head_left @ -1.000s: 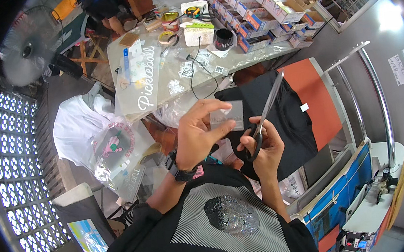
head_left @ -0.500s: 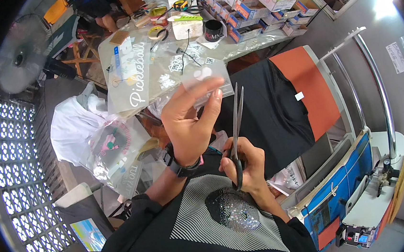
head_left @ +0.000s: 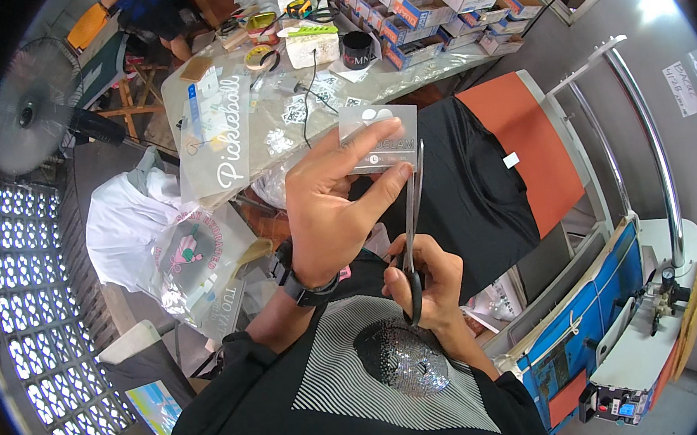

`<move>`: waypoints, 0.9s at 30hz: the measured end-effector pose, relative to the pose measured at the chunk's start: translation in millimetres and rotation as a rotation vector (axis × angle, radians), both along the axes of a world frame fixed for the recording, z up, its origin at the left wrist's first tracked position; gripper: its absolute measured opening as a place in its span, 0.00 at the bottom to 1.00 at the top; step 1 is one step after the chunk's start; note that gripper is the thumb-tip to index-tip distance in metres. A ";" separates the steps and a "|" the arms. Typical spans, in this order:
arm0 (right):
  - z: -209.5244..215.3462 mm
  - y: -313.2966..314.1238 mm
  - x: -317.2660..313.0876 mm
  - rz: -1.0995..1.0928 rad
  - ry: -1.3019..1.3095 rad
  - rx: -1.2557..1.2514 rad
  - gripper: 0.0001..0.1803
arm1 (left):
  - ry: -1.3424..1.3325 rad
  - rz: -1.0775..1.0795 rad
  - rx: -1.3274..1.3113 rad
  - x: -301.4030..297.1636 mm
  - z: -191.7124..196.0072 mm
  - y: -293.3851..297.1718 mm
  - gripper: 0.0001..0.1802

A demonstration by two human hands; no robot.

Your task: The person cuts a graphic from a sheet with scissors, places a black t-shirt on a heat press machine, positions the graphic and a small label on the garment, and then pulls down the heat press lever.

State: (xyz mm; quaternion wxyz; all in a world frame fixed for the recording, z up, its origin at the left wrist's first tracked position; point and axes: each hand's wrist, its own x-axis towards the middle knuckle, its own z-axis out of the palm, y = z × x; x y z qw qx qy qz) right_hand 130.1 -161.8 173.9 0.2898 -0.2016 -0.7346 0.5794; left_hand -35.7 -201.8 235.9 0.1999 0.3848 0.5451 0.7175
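My left hand [head_left: 323, 211], with a dark watch on its wrist, pinches a small see-through film sheet [head_left: 377, 117] between thumb and fingers. Pale printing shows on the sheet. In my right hand [head_left: 437, 280] is a pair of scissors [head_left: 416, 203] with black handles, its blades pointing up and almost together. The blades lie along the sheet's right edge; whether they touch it, I cannot tell. Beyond the hands a black garment [head_left: 481, 214] is spread over an orange-red pad [head_left: 536, 131], with a small white label near its neckline.
A worktable [head_left: 274, 174] ahead carries film sheets, tape, a black mug [head_left: 357, 49] and rows of small cardboard boxes [head_left: 422, 12]. To the left are a fan [head_left: 28, 113] and a bagged white cloth [head_left: 121, 225]. A machine with a chrome bar [head_left: 649, 141] stands right. Another person [head_left: 152, 15] is at the far left.
The film sheet has been turned so its printed face shows, and my left hand has shifted slightly. The scissor blades have come closer together and now lie by the sheet's right edge.
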 end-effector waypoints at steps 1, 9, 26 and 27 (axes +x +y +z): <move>-1.2 -1.6 -1.8 -0.033 0.015 -0.012 0.14 | 0.024 -0.003 -0.014 -1.2 -0.1 0.5 0.23; 0.7 1.0 -4.5 -0.096 0.031 -0.007 0.13 | 0.044 -0.049 -0.028 -3.8 -4.4 5.4 0.24; -2.5 2.6 -2.6 -0.074 -0.041 0.075 0.12 | -0.041 -0.086 -0.014 -3.4 -7.3 11.4 0.24; -3.2 1.8 -3.0 -0.079 -0.035 0.076 0.12 | -0.042 -0.083 -0.007 -4.0 -9.0 11.2 0.24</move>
